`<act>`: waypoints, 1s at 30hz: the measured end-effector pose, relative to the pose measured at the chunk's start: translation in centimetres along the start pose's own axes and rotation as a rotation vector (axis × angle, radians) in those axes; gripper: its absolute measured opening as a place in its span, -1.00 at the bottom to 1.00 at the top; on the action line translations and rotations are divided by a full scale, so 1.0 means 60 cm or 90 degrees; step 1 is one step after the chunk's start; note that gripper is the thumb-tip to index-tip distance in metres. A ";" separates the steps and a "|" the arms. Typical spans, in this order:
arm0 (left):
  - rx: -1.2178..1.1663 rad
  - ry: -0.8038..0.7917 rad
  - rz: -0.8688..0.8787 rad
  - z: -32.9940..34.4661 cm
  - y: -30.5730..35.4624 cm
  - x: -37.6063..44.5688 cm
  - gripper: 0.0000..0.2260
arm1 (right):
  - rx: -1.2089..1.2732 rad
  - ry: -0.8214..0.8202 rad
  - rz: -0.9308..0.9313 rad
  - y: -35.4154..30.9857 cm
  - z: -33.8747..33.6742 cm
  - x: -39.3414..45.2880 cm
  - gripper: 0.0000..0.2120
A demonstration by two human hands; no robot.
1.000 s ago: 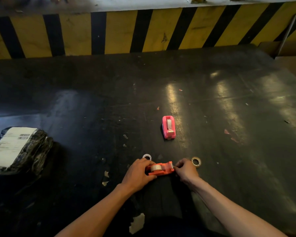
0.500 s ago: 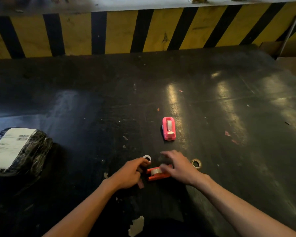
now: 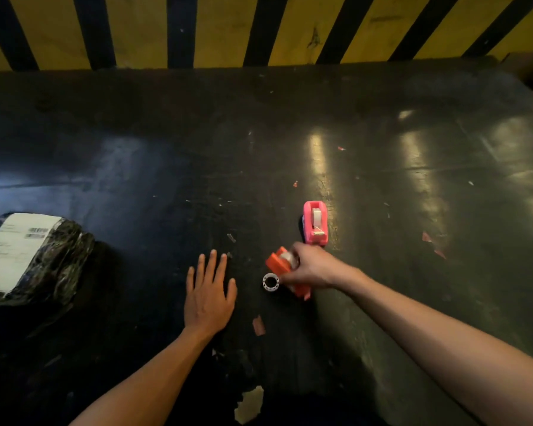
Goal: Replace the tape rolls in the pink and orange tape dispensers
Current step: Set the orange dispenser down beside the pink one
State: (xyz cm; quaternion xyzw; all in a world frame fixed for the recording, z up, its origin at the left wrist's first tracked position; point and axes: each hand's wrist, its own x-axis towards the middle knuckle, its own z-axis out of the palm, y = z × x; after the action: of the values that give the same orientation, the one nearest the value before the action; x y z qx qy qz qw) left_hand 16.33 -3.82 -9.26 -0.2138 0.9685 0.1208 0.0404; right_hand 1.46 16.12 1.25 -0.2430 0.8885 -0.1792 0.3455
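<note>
My right hand grips the orange tape dispenser, which holds a tape roll and is tilted, just in front of the pink tape dispenser. The pink one stands on the dark table with a roll in it. A small white empty tape core lies beside the orange dispenser, to the left of my right hand. My left hand lies flat on the table with fingers spread, holding nothing, left of the core.
A black-wrapped parcel with a white shipping label lies at the left. A yellow-and-black striped wall runs along the table's far edge. Scraps of tape and paper dot the dark tabletop.
My left hand let go of the orange dispenser and moved left, flat on the table. My right hand took the dispenser and carried it up toward the pink one. The camera view shifted closer.
</note>
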 end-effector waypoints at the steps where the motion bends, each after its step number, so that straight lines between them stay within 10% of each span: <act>1: -0.002 0.004 -0.001 0.000 0.001 0.001 -0.44 | 0.030 0.044 0.018 -0.006 -0.008 0.015 -0.53; 8: 0.018 -0.008 -0.008 -0.001 0.001 0.001 -0.42 | 0.151 0.176 0.162 -0.055 -0.016 0.129 -0.22; 23: -0.057 0.007 0.005 0.001 -0.005 0.004 -0.42 | 0.100 0.237 0.116 -0.044 -0.020 0.110 -0.42; 26: -0.125 -0.012 0.079 -0.010 0.006 0.012 -0.37 | -0.038 0.177 0.110 0.000 -0.033 0.056 -0.51; 30: -0.107 -0.113 0.228 -0.028 0.057 0.035 -0.30 | -0.215 -0.002 0.219 0.070 -0.049 -0.017 -0.13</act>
State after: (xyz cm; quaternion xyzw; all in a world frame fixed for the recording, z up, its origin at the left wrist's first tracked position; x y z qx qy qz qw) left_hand 12.91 -2.09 -7.19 -0.0291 0.9702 0.2249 0.0854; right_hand -1.23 20.55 1.80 -0.1428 0.9337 0.0338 0.3266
